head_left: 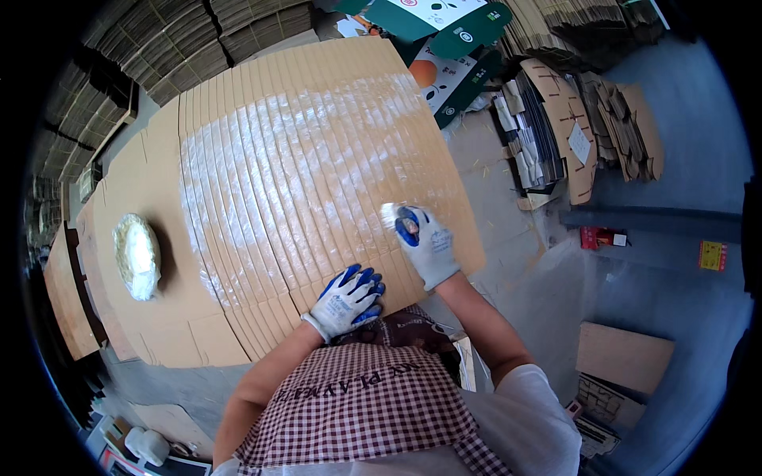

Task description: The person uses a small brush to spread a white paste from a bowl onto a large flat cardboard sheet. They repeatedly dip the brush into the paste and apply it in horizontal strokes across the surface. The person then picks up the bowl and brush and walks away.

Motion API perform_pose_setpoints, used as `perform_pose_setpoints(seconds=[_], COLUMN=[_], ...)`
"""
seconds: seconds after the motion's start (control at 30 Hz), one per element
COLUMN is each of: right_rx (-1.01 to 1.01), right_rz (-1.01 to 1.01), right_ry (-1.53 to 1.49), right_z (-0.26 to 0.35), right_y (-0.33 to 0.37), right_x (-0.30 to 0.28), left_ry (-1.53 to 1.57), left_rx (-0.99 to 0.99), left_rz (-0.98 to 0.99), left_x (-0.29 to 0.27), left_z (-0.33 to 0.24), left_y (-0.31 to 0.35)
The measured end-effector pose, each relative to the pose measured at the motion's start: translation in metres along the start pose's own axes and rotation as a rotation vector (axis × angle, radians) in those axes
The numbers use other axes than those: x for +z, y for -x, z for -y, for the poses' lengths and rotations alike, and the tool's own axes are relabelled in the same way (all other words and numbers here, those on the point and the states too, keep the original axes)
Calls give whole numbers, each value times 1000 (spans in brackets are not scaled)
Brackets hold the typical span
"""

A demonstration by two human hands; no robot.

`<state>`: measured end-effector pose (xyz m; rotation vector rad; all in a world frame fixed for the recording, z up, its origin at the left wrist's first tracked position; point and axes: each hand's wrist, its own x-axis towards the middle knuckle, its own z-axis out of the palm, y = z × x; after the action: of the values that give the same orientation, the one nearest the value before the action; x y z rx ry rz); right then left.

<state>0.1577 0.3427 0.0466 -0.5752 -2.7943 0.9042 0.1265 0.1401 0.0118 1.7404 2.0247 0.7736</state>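
Overlapping brown cardboard sheets point(333, 170) lie fanned in a row of narrow strips, streaked with a shiny, whitish wet coat. My right hand point(427, 242), in a white glove with blue palm, is closed around a brush point(390, 214); its pale bristles point left, at the right part of the sheets. Its handle is mostly hidden in the glove. My left hand point(347, 303), gloved alike, rests on the near edge of the cardboard with its fingers stretched out and nothing visible in them. At the left stands a round bowl point(137, 255) lined with clear plastic, whitish inside.
Tied stacks of flat cardboard point(175, 47) stand at the far left. Green and white printed boxes point(452, 75) lie beyond the far right corner. More cardboard bundles point(567, 131) stand at the right, and a flat board point(625, 357) lies on the floor at the lower right.
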Motion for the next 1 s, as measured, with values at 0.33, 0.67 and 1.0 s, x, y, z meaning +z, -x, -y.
perform_pose_setpoints(seconds=[0.33, 0.67, 1.0], right_rx=[18, 53, 324], right_rz=[45, 8, -469], right_ry=[43, -175, -191], right_z=[6, -3, -68], right_y=[12, 8, -51], right_x=[3, 9, -44], left_ry=[-45, -26, 12], left_rx=[3, 7, -27], left_rz=[10, 7, 1], left_x=[2, 0, -8], left_z=[0, 0, -7], left_y=[-1, -1, -6])
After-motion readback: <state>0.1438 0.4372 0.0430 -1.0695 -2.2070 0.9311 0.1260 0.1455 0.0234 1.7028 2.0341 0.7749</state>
